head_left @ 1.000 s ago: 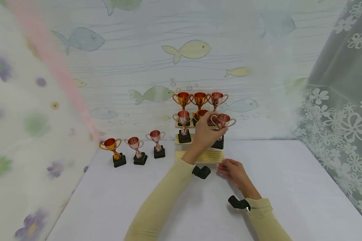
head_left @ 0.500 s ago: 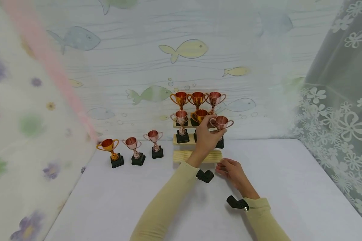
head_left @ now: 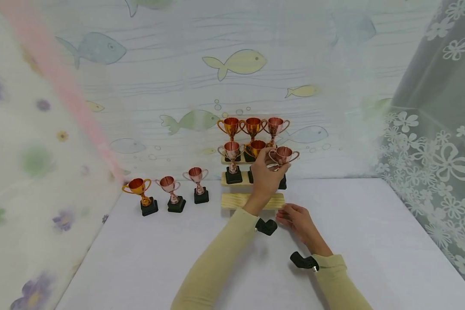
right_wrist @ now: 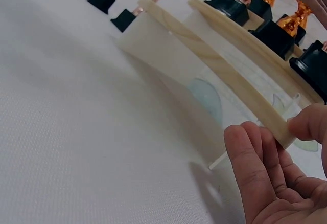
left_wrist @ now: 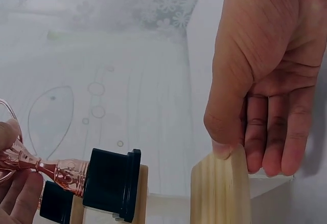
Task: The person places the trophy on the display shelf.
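My left hand (head_left: 267, 176) holds a rose-gold trophy cup (head_left: 284, 155) by its upper part, at the right end of the middle step. In the left wrist view its black base (left_wrist: 110, 185) sits against that wooden step; my fingers (left_wrist: 23, 198) are around the stem. My right hand (head_left: 300, 221) pinches the right end of the bottom step of the wooden display stand (head_left: 232, 200), thumb on one side, fingers on the other. A rose-gold trophy (head_left: 232, 150) and a gold trophy (head_left: 257, 147) share the middle step; the gold one is partly hidden by my left hand.
Two gold trophies (head_left: 231, 125) and a rose-gold trophy (head_left: 275, 125) stand on the top step. On the white table (head_left: 139, 258), left of the stand, are a gold trophy (head_left: 137, 186) and two rose-gold trophies (head_left: 196, 175). A fish-print backdrop (head_left: 139, 99) hangs behind.
My left forearm has swung slightly to the right, while the held trophy stays at about the same place on the middle step. My right hand keeps its grip. The head view has shifted a little.
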The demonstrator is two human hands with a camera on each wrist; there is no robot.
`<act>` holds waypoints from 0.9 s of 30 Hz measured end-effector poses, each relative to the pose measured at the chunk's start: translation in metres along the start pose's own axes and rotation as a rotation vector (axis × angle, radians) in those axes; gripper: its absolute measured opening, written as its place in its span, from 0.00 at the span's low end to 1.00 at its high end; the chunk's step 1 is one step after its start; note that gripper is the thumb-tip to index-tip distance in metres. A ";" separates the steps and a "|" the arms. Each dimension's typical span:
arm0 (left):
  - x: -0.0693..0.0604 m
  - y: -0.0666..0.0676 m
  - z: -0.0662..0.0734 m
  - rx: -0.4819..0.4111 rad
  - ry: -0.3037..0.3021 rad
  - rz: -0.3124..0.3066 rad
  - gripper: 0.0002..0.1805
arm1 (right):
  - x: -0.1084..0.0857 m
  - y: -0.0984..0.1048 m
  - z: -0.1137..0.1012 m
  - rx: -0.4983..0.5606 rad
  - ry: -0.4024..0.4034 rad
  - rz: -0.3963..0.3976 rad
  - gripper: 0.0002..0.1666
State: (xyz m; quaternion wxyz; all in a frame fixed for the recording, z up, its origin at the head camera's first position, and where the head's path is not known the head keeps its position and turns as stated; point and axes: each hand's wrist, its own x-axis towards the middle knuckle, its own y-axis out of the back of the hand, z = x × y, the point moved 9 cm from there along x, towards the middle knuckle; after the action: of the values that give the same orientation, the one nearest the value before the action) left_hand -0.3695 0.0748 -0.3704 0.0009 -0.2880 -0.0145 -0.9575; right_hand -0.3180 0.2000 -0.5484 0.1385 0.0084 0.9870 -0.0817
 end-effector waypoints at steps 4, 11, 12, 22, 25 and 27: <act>-0.001 0.000 -0.002 0.002 0.007 0.012 0.27 | 0.000 0.000 0.000 0.006 0.004 0.005 0.25; -0.007 0.000 -0.011 -0.018 0.043 0.054 0.24 | -0.002 0.000 -0.001 -0.006 0.006 0.010 0.26; -0.007 0.000 -0.013 -0.018 0.047 0.064 0.23 | -0.002 0.000 -0.001 -0.006 0.004 0.013 0.26; -0.014 0.002 -0.021 0.012 0.029 0.115 0.14 | -0.001 0.000 0.000 0.004 0.006 0.018 0.25; -0.014 0.002 -0.022 0.011 0.029 0.118 0.13 | 0.000 0.000 0.000 0.008 0.012 0.012 0.24; -0.014 0.002 -0.022 0.010 0.030 0.117 0.12 | 0.000 0.000 0.000 0.011 0.015 0.009 0.24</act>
State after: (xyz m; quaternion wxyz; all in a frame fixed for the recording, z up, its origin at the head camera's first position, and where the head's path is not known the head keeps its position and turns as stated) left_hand -0.3705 0.0723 -0.3965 0.0584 -0.2741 -0.0026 -0.9599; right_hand -0.3177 0.1996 -0.5480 0.1313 0.0143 0.9875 -0.0864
